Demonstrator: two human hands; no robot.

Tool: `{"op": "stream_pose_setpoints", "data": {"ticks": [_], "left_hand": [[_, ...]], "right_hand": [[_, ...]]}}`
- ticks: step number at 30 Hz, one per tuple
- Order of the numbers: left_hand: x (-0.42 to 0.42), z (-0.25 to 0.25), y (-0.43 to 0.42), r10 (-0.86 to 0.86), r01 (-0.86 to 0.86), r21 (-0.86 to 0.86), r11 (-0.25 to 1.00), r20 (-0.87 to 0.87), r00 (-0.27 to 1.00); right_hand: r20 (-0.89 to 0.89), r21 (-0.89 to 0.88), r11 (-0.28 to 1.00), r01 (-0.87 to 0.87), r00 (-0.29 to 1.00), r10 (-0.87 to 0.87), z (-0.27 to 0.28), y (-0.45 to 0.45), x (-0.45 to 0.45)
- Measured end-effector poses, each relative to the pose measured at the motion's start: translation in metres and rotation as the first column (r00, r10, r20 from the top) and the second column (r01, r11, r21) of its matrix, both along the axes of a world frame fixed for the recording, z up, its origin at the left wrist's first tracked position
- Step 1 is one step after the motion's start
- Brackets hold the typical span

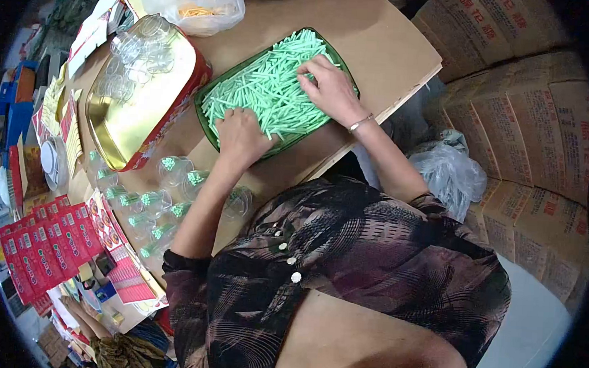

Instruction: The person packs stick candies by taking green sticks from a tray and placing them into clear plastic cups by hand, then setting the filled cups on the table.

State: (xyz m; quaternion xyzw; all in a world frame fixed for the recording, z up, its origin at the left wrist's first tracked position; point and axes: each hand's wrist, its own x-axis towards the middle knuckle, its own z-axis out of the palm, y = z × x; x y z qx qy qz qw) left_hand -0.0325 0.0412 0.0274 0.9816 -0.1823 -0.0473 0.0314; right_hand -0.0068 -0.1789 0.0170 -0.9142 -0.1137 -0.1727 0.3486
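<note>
1. My left hand [242, 138] is curled at the near left part of the green tray [286, 145], its fingers bent down among the green sticks [266, 82]; whether they pinch any, I cannot tell.
2. My right hand [332, 93] (the one with the bracelet [361, 123]) lies over the sticks at the tray's right end, fingers bent, their grip unclear.
3. The sticks fill the tray under and between both sets of fingers.
4. Left of my left fingers stands a gold-lined tin [128, 118], clear containers [145, 49] heaped at its far end.
5. Nearer my body than those fingers, clear cups [154, 200] hold bundles of green sticks, mostly left of my forearm.
6. Beyond my fingers, to the left, sits a plastic bag [197, 5] with yellow sticks inside.
</note>
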Motion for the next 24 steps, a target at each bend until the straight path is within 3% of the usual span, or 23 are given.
{"op": "stream_pose_setpoints", "data": {"ticks": [3,8,12,17,22,24], "left_hand": [[0.008,-0.002,0.004,0.017,-0.021,-0.073,0.997,-0.048,0.999],[0.018,0.018,0.007,0.095,-0.145,-0.208,0.967,-0.232,0.968],[0.019,0.019,0.008,0.023,-0.169,-0.555,0.814,-0.26,0.965],[0.024,0.018,0.008,-0.03,-0.113,-0.673,0.731,-0.197,0.98],[0.025,0.017,-0.004,0.017,-0.127,-0.593,0.795,-0.188,0.982],[0.022,0.024,-0.013,0.044,-0.164,-0.623,0.765,-0.203,0.978]], "right_hand": [[0.005,-0.005,0.999,-0.036,0.999,0.036,0.003,0.002,0.001],[-0.129,0.074,0.996,-0.039,0.991,0.048,0.017,0.005,-0.005],[0.016,0.157,0.955,-0.252,0.967,0.253,0.03,0.034,-0.013],[0.021,0.379,0.891,-0.25,0.965,0.261,0.033,0.043,-0.007],[0.056,0.238,0.925,-0.297,0.955,0.293,0.042,0.058,-0.013],[-0.028,0.321,0.915,-0.244,0.963,0.266,0.041,0.057,-0.01]]}}
